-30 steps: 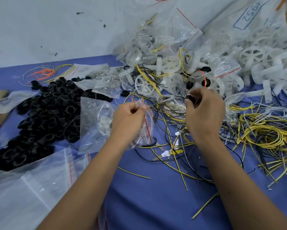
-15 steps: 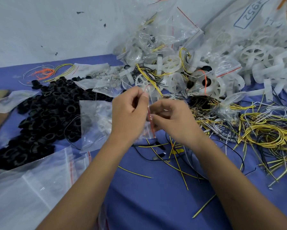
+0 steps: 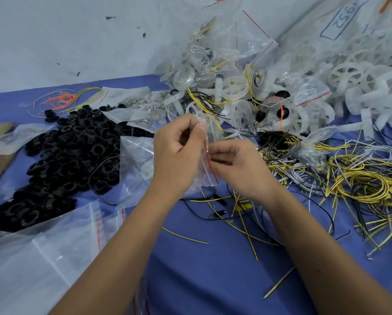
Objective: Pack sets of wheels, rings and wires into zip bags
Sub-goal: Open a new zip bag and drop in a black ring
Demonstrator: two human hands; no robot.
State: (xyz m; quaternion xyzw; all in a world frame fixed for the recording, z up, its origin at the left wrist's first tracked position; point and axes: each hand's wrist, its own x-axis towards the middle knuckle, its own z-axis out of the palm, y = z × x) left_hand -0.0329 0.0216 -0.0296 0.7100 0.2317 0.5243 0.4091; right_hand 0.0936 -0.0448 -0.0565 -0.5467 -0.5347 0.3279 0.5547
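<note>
Two bare forearms, no sleeves, short fingernails

The surface (image 3: 213, 280) is covered in blue cloth and pushed right up against a pale wall (image 3: 65, 37), scuffed with small dark marks.

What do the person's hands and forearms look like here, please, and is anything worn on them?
Both the left hand and the right hand are bare: no gloves, rings, watch or wristbands are visible. Both forearms are bare too, with no sleeve showing anywhere down to the bottom edge of the picture. No markings, bandages or cables appear on them.
</note>
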